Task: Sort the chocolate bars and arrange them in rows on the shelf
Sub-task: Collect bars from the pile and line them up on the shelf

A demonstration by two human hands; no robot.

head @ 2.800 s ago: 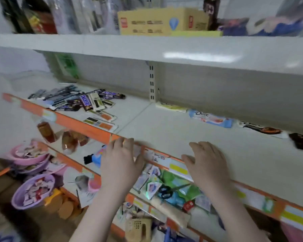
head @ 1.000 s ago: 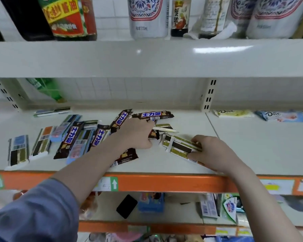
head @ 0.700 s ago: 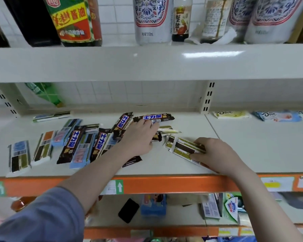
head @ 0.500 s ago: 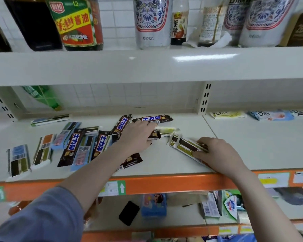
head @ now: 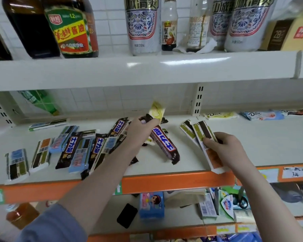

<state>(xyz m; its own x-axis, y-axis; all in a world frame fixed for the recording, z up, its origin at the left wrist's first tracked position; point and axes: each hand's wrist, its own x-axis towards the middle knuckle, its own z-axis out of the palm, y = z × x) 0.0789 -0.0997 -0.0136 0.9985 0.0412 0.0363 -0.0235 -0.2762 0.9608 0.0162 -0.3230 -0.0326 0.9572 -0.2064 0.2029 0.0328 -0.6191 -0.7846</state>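
Chocolate bars: from the head view we see them scattered on the white shelf [head: 252,147], most in a loose overlapping pile at its left.
Brown bars [head: 69,151]: we count three in the pile with blue-and-white lettering, plus one lifted; more may lie hidden under the arm.
Left hand [head: 143,124]: our fingers curl round a brown bar [head: 163,144] tilted off the shelf, together with a yellow-wrapped bar [head: 157,110] sticking up above the hand.
Right hand [head: 224,147]: it pinches two white-and-green bars [head: 199,131], fanned, near the shelf's front edge.
Pale Dove bars [head: 220,115]: we count at least two along the back right, well apart from the pile.
Upper shelf: bottles [head: 72,27] stand in a row.
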